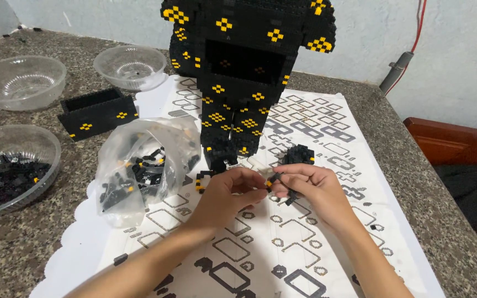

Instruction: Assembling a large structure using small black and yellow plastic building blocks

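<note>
Just in front of the tall black-and-yellow brick figure, left hand and right hand pinch one small black brick piece together; a clear bag of bricks lies left of the figure.

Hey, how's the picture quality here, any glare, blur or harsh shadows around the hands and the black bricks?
Head view: light is soft and even, with only faint shadows under the left hand and right hand; mild glare on the clear plastic bag and clear plastic bowls; the tiny black brick piece between the fingertips is slightly soft; the black and yellow brick figure loses detail in its dark surfaces.
</note>
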